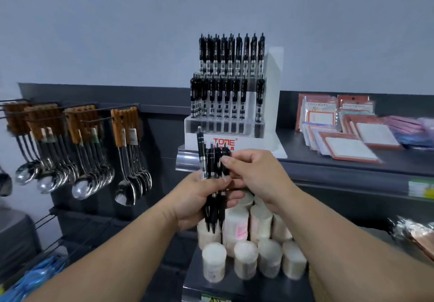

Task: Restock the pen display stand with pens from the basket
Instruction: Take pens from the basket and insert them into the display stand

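Note:
A white tiered pen display stand (pixel 272 113) sits on the dark shelf, straight ahead. Black pens (pixel 231 52) fill its top row, and its middle row (pixel 223 99) has one gap near the right end. The front row of slots looks bare. My left hand (pixel 199 198) is shut on a bundle of black pens (pixel 213 184), tips pointing down, just below the stand's front. My right hand (pixel 253 175) pinches the top of one pen in that bundle. The basket is out of view.
Spoons with wooden handles (pixel 89 158) hang on hooks to the left. Packs of note pads (pixel 347 135) lie on the shelf right of the stand. Round white containers (pixel 246 254) crowd the lower shelf under my hands. Blue packets (pixel 35 276) sit at bottom left.

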